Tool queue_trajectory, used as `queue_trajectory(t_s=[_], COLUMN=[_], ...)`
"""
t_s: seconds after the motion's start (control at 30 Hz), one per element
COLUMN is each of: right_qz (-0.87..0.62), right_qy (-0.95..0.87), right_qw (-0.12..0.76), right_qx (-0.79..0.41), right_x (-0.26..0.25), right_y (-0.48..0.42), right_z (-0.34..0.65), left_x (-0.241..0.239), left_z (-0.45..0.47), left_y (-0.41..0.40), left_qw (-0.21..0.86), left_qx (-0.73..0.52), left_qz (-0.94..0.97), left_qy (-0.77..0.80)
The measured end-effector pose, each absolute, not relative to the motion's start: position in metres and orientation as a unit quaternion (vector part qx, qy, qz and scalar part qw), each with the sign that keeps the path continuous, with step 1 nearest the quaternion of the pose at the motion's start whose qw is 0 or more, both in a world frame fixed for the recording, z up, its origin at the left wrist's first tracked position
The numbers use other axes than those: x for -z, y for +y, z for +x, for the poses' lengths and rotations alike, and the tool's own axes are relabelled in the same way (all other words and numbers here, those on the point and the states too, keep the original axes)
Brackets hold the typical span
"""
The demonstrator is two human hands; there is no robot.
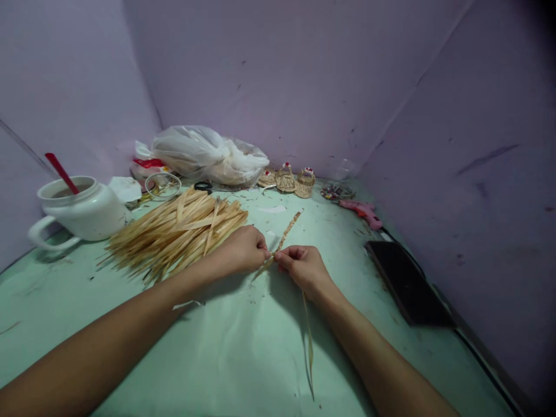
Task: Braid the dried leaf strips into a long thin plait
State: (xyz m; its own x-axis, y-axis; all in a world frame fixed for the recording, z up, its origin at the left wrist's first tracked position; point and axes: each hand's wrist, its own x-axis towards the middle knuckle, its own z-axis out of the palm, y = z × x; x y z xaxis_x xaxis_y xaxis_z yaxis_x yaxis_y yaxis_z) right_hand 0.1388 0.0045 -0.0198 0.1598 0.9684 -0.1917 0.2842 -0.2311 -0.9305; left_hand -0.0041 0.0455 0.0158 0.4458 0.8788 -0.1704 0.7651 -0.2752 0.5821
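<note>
My left hand (241,250) and my right hand (303,268) meet at the middle of the pale green table (243,359). Both are closed in a pinch on a braided straw strip (287,231) that rises away from the fingers toward the wall. A loose straw strand (309,341) trails down from under my right hand toward me. A large bundle of flat straw strips (178,231) lies just left of my left hand.
A white teapot-like mug (80,211) with a red spoon stands at the far left. At the back lie a white plastic bag (208,153), small woven baskets (289,179), a pink glue gun (362,211) and scissors (203,186). A dark phone (406,284) rests at the right.
</note>
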Motion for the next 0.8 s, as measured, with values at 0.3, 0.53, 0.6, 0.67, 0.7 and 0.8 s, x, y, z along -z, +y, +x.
queue_trajectory(t_s=[0.3, 0.53, 0.6, 0.67, 0.7, 0.8], right_qz=[-0.598, -0.526, -0.522, -0.528, -0.532, -0.541], right_qy=[-0.293, -0.205, -0.196, -0.196, -0.2, -0.223], right_qw=[0.526, 0.561, 0.566, 0.564, 0.561, 0.541], right_qx=[-0.53, -0.605, -0.608, -0.604, -0.603, -0.605], right_x=[0.014, 0.011, 0.011, 0.01, 0.009, 0.006], right_y=[-0.004, -0.005, -0.004, -0.003, -0.003, -0.003], right_z=[0.124, 0.123, 0.123, 0.124, 0.124, 0.123], left_x=[-0.032, -0.002, -0.003, -0.013, -0.021, -0.043], left_z=[0.018, 0.026, 0.025, 0.022, 0.02, 0.01], left_y=[-0.013, -0.029, -0.031, -0.028, -0.024, -0.002], left_qw=[0.099, 0.009, 0.008, 0.048, 0.083, 0.219], left_qx=[-0.086, -0.067, -0.068, -0.076, -0.089, -0.208], left_qz=[0.814, 0.886, 0.892, 0.884, 0.874, 0.789], left_qy=[0.566, 0.458, 0.447, 0.459, 0.471, 0.535])
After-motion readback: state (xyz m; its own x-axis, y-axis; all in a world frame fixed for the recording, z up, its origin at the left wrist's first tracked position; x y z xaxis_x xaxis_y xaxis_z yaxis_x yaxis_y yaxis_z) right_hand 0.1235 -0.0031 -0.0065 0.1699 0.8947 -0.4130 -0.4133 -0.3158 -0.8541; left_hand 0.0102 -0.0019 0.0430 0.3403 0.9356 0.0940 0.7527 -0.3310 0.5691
